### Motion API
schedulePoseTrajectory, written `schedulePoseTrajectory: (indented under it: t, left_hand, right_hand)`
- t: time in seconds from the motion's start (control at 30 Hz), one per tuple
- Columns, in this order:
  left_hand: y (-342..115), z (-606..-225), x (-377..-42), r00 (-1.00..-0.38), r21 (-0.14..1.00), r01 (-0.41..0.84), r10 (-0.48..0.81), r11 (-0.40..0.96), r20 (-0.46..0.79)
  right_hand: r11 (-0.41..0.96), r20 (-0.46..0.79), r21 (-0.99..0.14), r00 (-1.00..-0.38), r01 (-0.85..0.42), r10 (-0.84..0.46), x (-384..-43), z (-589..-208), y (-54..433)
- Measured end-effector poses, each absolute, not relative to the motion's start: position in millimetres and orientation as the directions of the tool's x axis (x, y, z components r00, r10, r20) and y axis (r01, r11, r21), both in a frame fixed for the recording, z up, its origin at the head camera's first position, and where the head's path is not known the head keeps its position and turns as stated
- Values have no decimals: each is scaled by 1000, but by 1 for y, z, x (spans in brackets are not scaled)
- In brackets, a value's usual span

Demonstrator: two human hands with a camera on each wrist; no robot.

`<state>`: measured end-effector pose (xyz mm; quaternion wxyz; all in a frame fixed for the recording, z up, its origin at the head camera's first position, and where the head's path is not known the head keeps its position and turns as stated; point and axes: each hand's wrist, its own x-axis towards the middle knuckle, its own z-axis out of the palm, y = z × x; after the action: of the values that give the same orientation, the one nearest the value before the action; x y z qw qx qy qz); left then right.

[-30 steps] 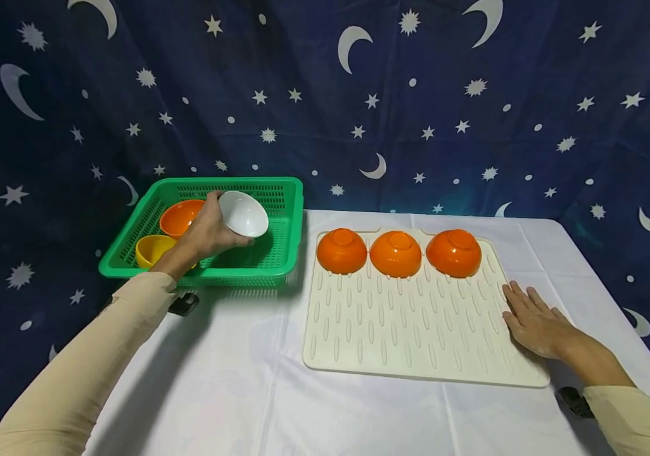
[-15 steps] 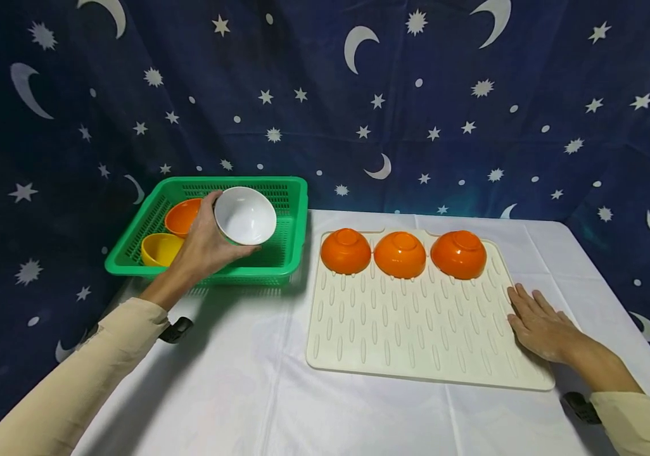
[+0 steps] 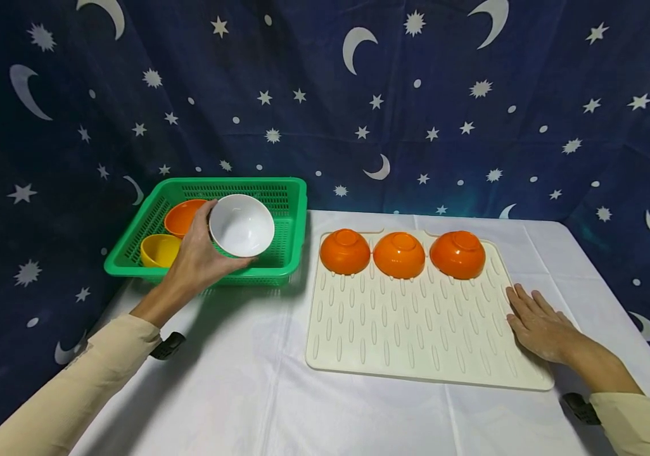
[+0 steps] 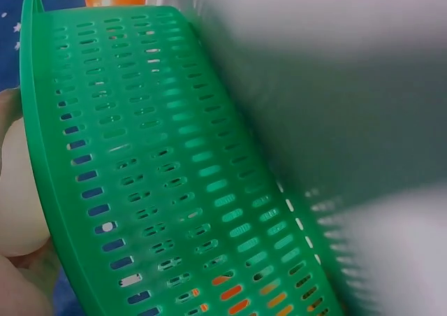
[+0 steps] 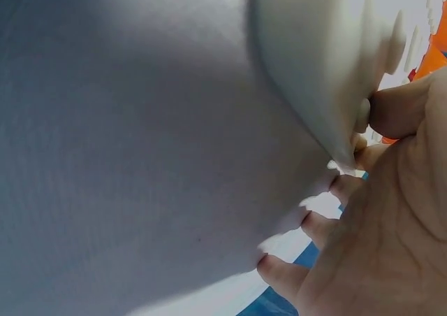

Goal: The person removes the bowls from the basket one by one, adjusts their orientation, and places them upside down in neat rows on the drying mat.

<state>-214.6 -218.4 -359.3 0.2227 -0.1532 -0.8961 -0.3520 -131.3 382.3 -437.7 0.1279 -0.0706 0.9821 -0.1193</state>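
Note:
My left hand (image 3: 196,256) holds a white bowl (image 3: 242,226) by its sides, thumb at the near side and fingers at the far side. The bowl is tilted so its inside faces me, above the green basket (image 3: 293,250). In the left wrist view the bowl (image 4: 19,190) shows partly behind the basket's slotted wall (image 4: 140,155). My right hand (image 3: 544,326) rests flat, fingers spread, on the right edge of the cream ribbed mat (image 3: 405,342). Inside the basket, an orange bowl (image 3: 184,216) and a yellow bowl (image 3: 159,251) sit at the left.
Three orange bowls stand upside down in a row along the mat's back edge: a left one (image 3: 344,252), a middle one (image 3: 399,255) and a right one (image 3: 458,255). A white cloth (image 3: 216,380) covers the table. Behind hangs a dark blue curtain (image 3: 313,76) with moons and stars.
My left hand has drawn the white bowl a little toward me and tipped it so more of its inside shows. The right hand has stayed on the mat's edge.

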Motion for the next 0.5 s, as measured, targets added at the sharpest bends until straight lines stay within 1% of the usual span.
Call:
schedulePoseTrajectory:
  t: [0.23, 0.5]
  left_hand:
    - [-213, -362, -208, -834, 611, 461, 80, 643, 546]
    - [-188, -357, -189, -844, 700, 466, 34, 541, 536]
  right_hand:
    - [960, -245, -265, -956, -93, -161, -130, -437, 382]
    - [958, -249, -272, -956, -85, -155, -130, -438, 383]
